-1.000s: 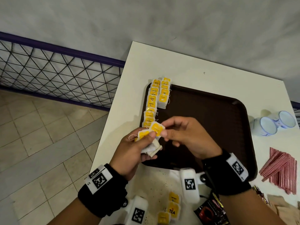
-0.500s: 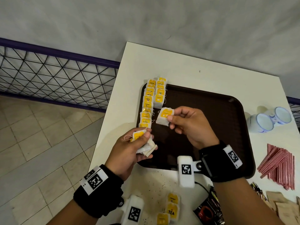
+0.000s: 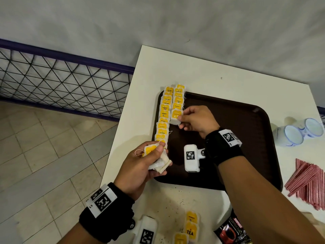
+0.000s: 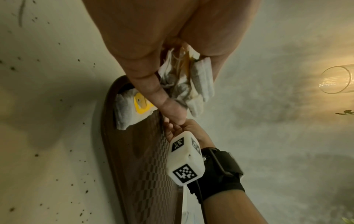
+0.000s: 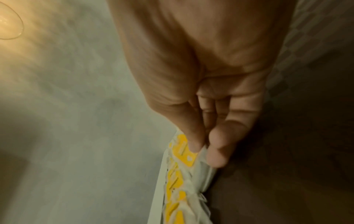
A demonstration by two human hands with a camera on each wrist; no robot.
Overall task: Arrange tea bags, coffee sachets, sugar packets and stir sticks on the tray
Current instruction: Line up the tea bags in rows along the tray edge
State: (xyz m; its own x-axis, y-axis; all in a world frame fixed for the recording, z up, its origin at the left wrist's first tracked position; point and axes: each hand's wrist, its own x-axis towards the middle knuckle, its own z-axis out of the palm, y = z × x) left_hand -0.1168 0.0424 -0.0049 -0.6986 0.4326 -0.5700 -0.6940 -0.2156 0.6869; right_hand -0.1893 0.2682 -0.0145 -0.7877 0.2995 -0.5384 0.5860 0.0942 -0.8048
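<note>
1. The right hand (image 3: pixel 195 120) pinches one tea bag (image 3: pixel 176 117) at the near end of the short row of tea bags (image 3: pixel 178 99) on the brown tray (image 3: pixel 237 138).
2. The left hand (image 3: pixel 140 166) grips a small bunch of tea bags (image 3: pixel 159 160) over the tray's near left corner.
3. A longer row (image 3: pixel 163 117) lies along the tray's left edge.
4. Red stir sticks (image 3: pixel 309 182) lie on the white table (image 3: pixel 211 74), right of the tray.

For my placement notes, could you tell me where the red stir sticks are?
In the head view, the red stir sticks lie on the white table, just right of the brown tray.
</note>
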